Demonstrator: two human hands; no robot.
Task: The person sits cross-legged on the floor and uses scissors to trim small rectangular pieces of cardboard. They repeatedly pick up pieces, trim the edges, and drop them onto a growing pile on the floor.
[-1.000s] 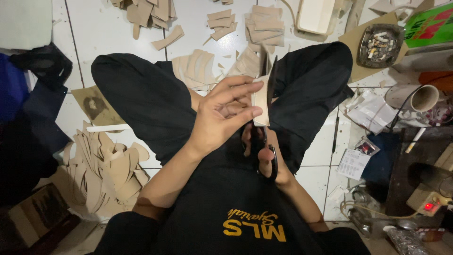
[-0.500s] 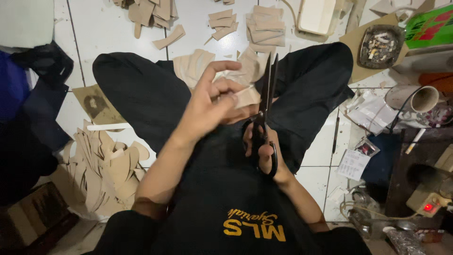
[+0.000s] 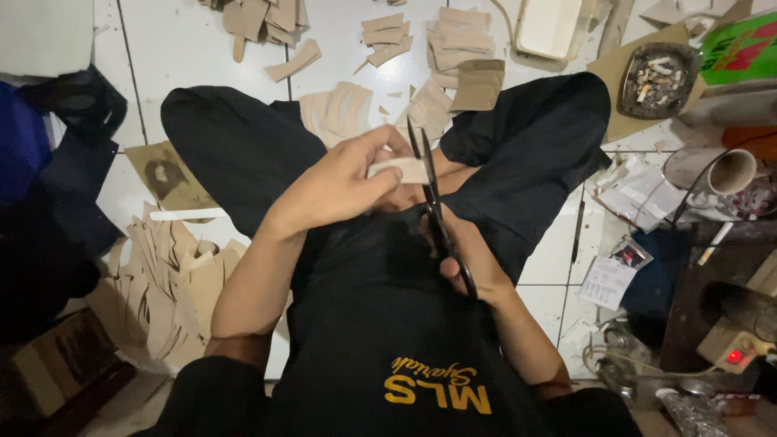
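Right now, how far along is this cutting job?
Done: stacks of cut tan pieces lie on the tiled floor ahead. In hand: the left hand holds a pale strip against the black scissors gripped by the right hand. Possibly left: a heap of tan sheets beside the left leg.

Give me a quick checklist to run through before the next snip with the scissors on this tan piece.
1. Left hand pinches the tan piece firmly: ok, thumb and fingers close on it.
2. Right hand is seated in the handles of the scissors: ok.
3. Blades meet the piece: ok, they cross its right end.
4. Left fingertips stay out of the blade path: cannot tell, they sit very close to the blades.
5. Cut line visible on the piece: cannot tell, too small and pale.
6. Lap beneath is free of other pieces: ok, the cut pieces lie on the floor beyond the knees.
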